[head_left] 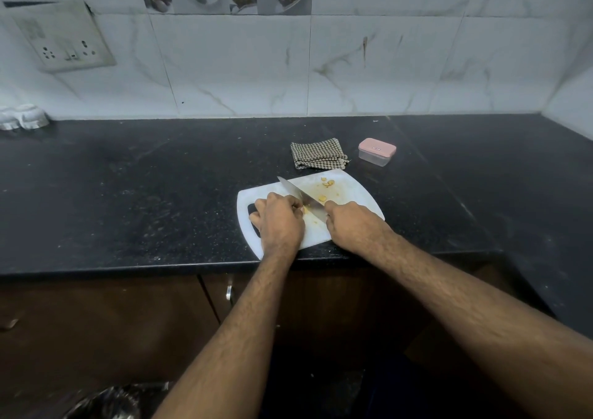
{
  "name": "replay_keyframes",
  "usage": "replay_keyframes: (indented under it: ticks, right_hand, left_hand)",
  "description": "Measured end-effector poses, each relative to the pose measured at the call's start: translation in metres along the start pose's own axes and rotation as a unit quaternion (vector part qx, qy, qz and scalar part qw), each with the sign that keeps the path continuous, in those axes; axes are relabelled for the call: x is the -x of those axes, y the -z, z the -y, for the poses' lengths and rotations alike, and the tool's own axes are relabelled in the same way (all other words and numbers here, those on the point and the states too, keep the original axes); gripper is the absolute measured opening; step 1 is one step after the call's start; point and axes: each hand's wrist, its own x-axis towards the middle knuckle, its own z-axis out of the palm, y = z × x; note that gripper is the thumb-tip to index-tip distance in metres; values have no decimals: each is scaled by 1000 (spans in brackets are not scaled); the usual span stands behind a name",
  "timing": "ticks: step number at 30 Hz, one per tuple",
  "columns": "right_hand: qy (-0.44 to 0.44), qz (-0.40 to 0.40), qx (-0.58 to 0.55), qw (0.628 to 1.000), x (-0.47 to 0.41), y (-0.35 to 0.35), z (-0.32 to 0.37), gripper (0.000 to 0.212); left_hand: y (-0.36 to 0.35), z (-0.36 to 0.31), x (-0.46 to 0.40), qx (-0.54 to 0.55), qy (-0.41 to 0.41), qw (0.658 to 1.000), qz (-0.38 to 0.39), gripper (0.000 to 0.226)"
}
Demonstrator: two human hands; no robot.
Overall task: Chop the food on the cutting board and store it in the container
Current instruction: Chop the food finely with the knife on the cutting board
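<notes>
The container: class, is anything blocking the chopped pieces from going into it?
Yes. The container has its pink lid on. It sits off the cutting board, beside the checked cloth; the counter between shows nothing else.

I see a speckled black stone table (160,194), matt white plastic cutting board (359,191), shiny metal knife blade (296,192), checked woven cloth (317,154).

One head-worn wide-angle view looks forward and down from above the fingers (296,205), fairly near, facing the tiled wall (385,65) beyond them.
</notes>
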Motion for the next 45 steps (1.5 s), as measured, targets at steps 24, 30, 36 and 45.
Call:
replay_keyframes:
  ticks: [24, 30, 36, 45]
  right_hand:
    - [-1, 18, 5, 1000, -8, -5, 6, 27]
    - [6, 24, -10, 1000, -8, -2, 5, 28]
    - [14, 18, -8, 1000, -7, -2, 3, 27]
    - [8, 58, 27, 998, -15, 3, 9, 31]
  left_hand:
    - [-5, 5, 1, 75, 38, 996, -25, 7]
    - [-8, 6, -2, 65, 38, 997, -26, 8]
    - [-9, 7, -4, 65, 36, 997, -28, 9]
    - [-8, 6, -4, 52, 29, 998, -27, 8]
